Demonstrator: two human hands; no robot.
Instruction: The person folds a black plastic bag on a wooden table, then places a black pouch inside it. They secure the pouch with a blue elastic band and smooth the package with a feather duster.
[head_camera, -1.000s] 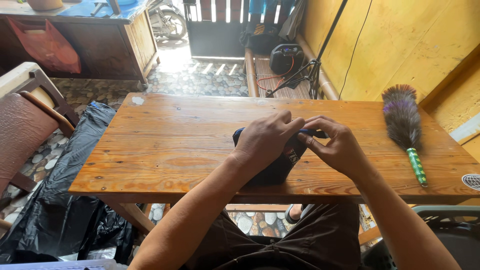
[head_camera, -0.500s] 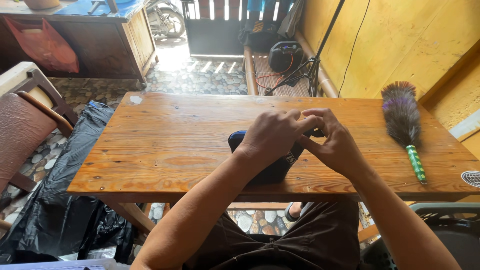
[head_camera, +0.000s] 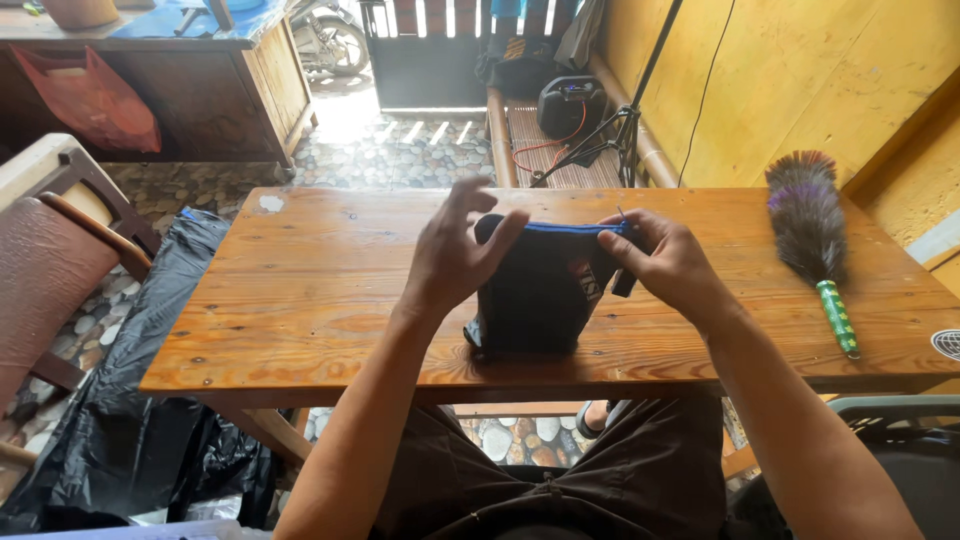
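Note:
A small black pouch (head_camera: 540, 290) with a blue zipper edge stands upright on the wooden table (head_camera: 320, 290), near its front edge. My left hand (head_camera: 455, 255) is at the pouch's left top corner, thumb against it and the other fingers spread upward. My right hand (head_camera: 665, 265) pinches the pouch's right top corner at the zipper end, where a small black strap hangs down.
A feather duster (head_camera: 812, 235) with a green handle lies on the table's right side. A brown chair (head_camera: 50, 260) and black plastic sheeting (head_camera: 130, 400) are on the left. A bench with a black bag (head_camera: 570, 105) and a tripod stand stands behind the table.
The pouch has been raised upright from under my hands. My left hand has opened its fingers and slid to the left corner; my right hand now pinches the right corner.

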